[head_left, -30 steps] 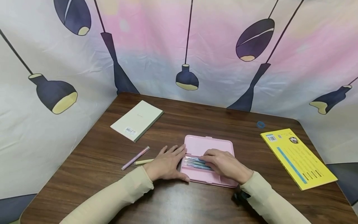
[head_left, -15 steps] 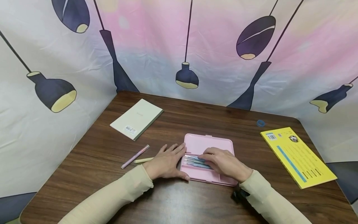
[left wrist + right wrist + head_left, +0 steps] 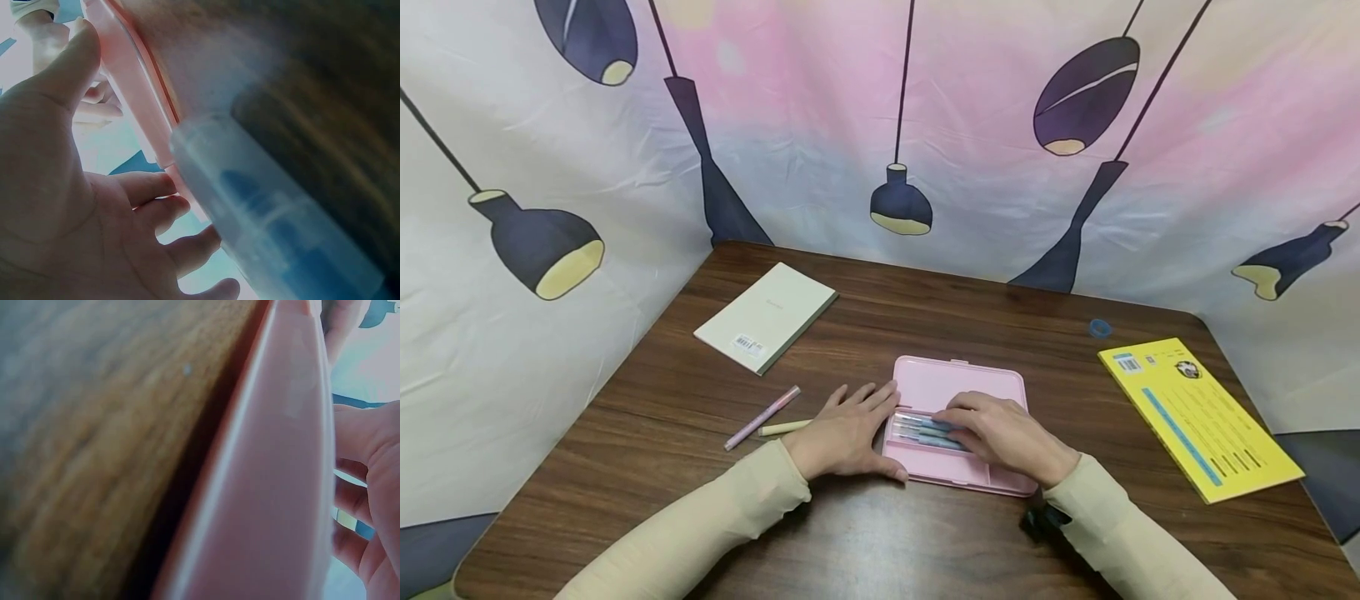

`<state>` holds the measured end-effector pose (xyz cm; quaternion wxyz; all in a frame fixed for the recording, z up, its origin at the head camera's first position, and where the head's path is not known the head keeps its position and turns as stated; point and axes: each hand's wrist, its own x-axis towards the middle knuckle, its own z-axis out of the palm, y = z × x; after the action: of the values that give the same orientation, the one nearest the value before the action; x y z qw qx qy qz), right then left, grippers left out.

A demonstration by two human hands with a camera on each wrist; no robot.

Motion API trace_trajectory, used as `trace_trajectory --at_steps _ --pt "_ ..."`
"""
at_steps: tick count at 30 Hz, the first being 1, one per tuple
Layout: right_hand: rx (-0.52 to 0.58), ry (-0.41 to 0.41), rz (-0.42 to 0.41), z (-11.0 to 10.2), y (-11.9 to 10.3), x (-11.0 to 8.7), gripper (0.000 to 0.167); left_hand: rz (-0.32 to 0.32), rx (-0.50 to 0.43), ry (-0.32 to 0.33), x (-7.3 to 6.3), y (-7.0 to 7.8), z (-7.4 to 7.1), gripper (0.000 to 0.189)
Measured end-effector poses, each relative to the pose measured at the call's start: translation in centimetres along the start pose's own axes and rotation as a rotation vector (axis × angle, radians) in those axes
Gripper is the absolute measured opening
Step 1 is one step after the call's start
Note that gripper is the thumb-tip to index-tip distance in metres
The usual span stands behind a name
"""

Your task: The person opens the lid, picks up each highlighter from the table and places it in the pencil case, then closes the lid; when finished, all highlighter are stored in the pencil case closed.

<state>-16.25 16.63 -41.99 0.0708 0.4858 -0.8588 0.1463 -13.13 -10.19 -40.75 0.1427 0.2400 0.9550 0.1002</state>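
We see a pink case (image 3: 934, 381) on the dark wood-grain table (image 3: 865, 537), between the two hands, its plain lid laid back flat on the far side. Its shallow base is split by low ridges, and clear-bodied pens (image 3: 917, 433) with blue and teal parts lie side by side in one long compartment. We find the left hand (image 3: 844, 435) at the case's left side, fingers spread and nearly straight, thumb held wide, fingertips touching the edge, gripping nothing. The right hand (image 3: 1007, 437) reaches over the case's right part, its fingers bent down and touching the pens; we cannot tell whether they pinch one.
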Motion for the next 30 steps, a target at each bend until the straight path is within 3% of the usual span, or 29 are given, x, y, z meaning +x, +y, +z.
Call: trace_trajectory --at_steps 19,24,30 --pt "0.001 0.051 0.021 -0.9 0.1 -1.0 0.029 0.003 -0.015 0.007 -0.1 0.0 0.0 0.113" --pt "-0.009 0.064 0.106 -1.8 0.0 -2.0 0.036 -0.002 -0.008 0.003 -0.1 0.0 0.0 0.114" --pt "-0.016 -0.008 0.248 -2.4 -0.4 -4.0 0.055 0.002 -0.005 0.007 0.0 0.0 0.0 0.114"
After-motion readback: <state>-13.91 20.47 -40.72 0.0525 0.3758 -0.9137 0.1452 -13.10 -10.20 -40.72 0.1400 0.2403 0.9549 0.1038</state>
